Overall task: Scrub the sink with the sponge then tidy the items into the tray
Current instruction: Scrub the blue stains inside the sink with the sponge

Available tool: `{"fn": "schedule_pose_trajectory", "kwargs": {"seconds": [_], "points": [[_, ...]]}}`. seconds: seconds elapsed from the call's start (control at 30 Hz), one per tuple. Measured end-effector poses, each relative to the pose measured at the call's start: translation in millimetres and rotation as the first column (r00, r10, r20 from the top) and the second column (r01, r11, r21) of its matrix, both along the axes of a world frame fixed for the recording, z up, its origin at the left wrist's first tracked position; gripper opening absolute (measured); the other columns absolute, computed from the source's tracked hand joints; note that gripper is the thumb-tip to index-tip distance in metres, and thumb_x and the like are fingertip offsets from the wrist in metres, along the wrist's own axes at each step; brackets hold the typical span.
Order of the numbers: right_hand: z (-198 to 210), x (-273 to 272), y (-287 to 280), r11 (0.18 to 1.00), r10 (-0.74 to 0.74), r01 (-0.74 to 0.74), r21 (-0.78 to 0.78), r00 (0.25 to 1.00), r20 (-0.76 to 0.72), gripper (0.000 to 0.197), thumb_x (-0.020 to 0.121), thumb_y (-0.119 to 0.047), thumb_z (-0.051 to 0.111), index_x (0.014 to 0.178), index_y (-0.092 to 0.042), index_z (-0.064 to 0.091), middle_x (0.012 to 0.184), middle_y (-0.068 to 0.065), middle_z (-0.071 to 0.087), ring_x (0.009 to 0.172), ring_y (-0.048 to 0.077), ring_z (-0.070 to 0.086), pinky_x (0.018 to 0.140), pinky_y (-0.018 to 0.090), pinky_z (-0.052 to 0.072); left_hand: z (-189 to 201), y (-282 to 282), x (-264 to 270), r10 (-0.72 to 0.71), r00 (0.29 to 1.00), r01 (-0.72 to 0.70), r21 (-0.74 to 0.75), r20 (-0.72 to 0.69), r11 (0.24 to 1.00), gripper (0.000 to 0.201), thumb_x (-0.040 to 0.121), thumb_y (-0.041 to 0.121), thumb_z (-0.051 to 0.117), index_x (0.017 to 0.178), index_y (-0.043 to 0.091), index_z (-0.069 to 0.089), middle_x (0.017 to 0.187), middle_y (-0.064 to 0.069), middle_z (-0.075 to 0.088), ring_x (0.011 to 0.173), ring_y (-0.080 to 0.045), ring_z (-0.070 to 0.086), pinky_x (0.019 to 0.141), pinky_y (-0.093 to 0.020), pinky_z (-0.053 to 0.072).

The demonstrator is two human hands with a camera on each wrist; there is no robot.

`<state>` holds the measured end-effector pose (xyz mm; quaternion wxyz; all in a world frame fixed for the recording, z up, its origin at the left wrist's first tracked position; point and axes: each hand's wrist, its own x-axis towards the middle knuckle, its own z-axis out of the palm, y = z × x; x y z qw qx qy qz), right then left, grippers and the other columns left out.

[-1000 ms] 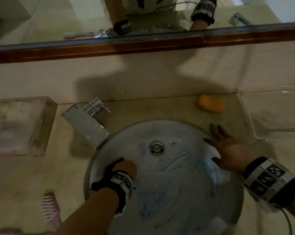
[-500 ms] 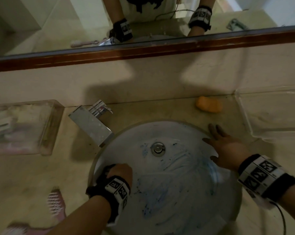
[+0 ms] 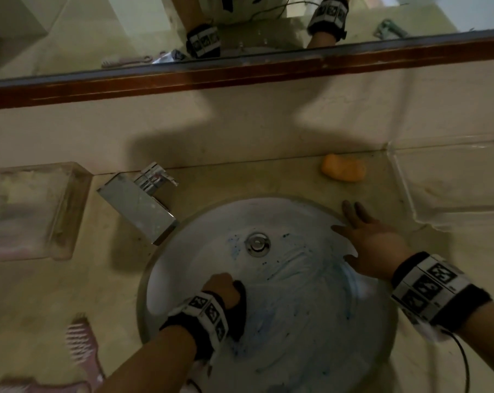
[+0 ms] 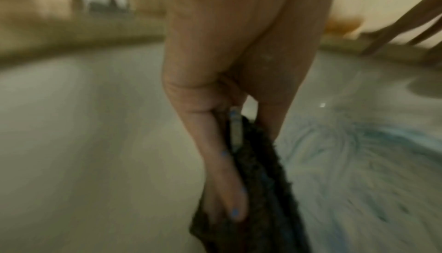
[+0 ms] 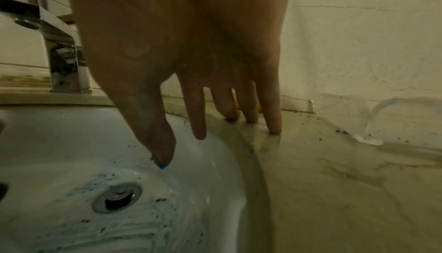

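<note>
The round white sink (image 3: 311, 321) is smeared with blue streaks around its metal drain (image 3: 257, 243). My left hand (image 3: 223, 287) grips a dark sponge (image 3: 239, 307) against the left inner wall of the bowl; in the left wrist view the fingers (image 4: 224, 191) curl round the dark sponge (image 4: 260, 191). My right hand (image 3: 373, 245) lies flat with spread fingers on the sink's right rim; its thumb (image 5: 160, 143) dips into the sink (image 5: 71, 143). A clear tray (image 3: 452, 182) stands at the right of the counter, and an orange soap bar (image 3: 343, 167) lies beside it.
A chrome tap (image 3: 139, 201) stands at the sink's upper left. Another clear tray (image 3: 69, 211) holding pale items sits at the far left. A pink comb (image 3: 81, 341) lies on the counter at the lower left. A mirror with a brown frame (image 3: 240, 78) runs along the back.
My left hand has slid with the sponge from the far left wall toward the middle of the bowl. The right hand has stayed on the rim.
</note>
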<state>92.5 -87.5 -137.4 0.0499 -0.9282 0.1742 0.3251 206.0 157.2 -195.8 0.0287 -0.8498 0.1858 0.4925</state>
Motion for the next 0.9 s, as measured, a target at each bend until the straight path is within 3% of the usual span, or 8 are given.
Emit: {"fn": "schedule_pose_trajectory", "kwargs": {"seconds": [0.1,0.23,0.4,0.47,0.53,0.73,0.83,0.9], "points": [[0.1,-0.1,-0.2,1.000,0.004,-0.004,-0.011,1.000,-0.004,0.067,0.092,-0.040,0.049,0.149,-0.030,0.016,0.158,0.012,-0.018,0.148,0.032,-0.007,0.116,0.042,0.027,13.4,2.7,21.2,-0.023,0.992,0.024,-0.011,0.125,1.000,0.034,0.101,0.018,0.033,0.099,-0.001,0.061,0.129,-0.019,0.057,0.118,-0.028,0.056,0.091,-0.028,0.045],[-1.4,1.1,0.9,1.000,0.003,-0.003,-0.017,1.000,-0.002,0.067,0.092,-0.041,0.049,0.149,-0.030,0.016,0.158,0.012,-0.019,0.148,0.032,-0.008,0.117,0.042,0.026,8.4,15.4,35.1,-0.070,0.961,0.049,0.084,0.267,0.995,0.034,0.101,0.016,0.031,0.127,0.002,0.049,0.138,-0.014,0.048,0.128,-0.027,0.047,0.110,-0.033,0.037],[-1.2,-0.8,0.3,1.000,0.010,-0.010,-0.028,1.000,0.008,0.067,0.091,-0.042,0.049,0.148,-0.030,0.018,0.159,0.012,-0.017,0.148,0.032,-0.005,0.116,0.040,0.027,-16.1,16.1,6.5,-0.042,0.986,0.025,0.108,0.159,0.994,0.033,0.101,0.011,0.032,0.119,0.003,0.058,0.132,-0.012,0.056,0.122,-0.023,0.054,0.102,-0.029,0.043],[-1.9,-0.2,0.5,0.999,0.015,-0.014,-0.033,1.000,0.005,0.067,0.091,-0.042,0.049,0.149,-0.030,0.019,0.159,0.013,-0.017,0.148,0.033,-0.005,0.117,0.041,0.027,-22.1,4.2,0.4,0.056,0.989,-0.059,0.015,0.137,0.998,0.031,0.100,0.012,0.034,0.089,0.006,0.063,0.115,-0.011,0.064,0.106,-0.022,0.061,0.093,-0.028,0.046],[-3.5,0.7,1.4,0.999,0.016,-0.016,-0.035,1.000,0.001,0.067,0.091,-0.042,0.050,0.148,-0.029,0.019,0.158,0.014,-0.017,0.148,0.034,-0.006,0.117,0.041,0.027,-24.1,-7.8,-3.0,0.106,0.984,-0.093,-0.091,0.144,0.991,0.042,0.098,0.015,0.038,0.056,0.015,0.040,0.074,-0.003,0.056,0.066,-0.014,0.053,0.070,-0.026,0.044],[-0.3,0.5,-1.5,0.999,0.025,-0.025,-0.021,1.000,0.014,0.065,0.090,-0.042,0.051,0.147,-0.031,0.022,0.159,0.013,-0.015,0.148,0.033,-0.003,0.116,0.040,0.031,-9.0,-14.5,0.2,0.001,0.995,0.012,-0.130,0.104,0.991,0.046,0.098,0.016,0.040,0.054,0.019,0.026,0.063,0.004,0.035,0.057,-0.011,0.038,0.047,-0.020,0.028],[0.5,-0.5,-1.3,1.000,0.024,-0.023,-0.020,0.999,0.021,0.065,0.090,-0.042,0.051,0.147,-0.032,0.022,0.159,0.013,-0.014,0.148,0.032,-0.002,0.115,0.039,0.031,12.0,-0.5,9.8,-0.170,0.975,0.176,-0.029,0.142,0.984,0.037,0.099,0.013,0.034,0.068,0.009,0.052,0.094,-0.013,0.063,0.096,-0.025,0.061,0.073,-0.028,0.049],[-0.6,-0.4,0.5,1.000,0.019,-0.019,-0.022,1.000,0.020,0.065,0.090,-0.042,0.051,0.147,-0.031,0.022,0.159,0.014,-0.015,0.148,0.033,-0.004,0.114,0.039,0.030,20.5,13.1,10.7,-0.279,0.955,0.272,0.082,0.097,0.959,0.033,0.101,0.014,0.033,0.110,-0.001,0.060,0.129,-0.018,0.057,0.120,-0.029,0.054,0.099,-0.034,0.044]]}}
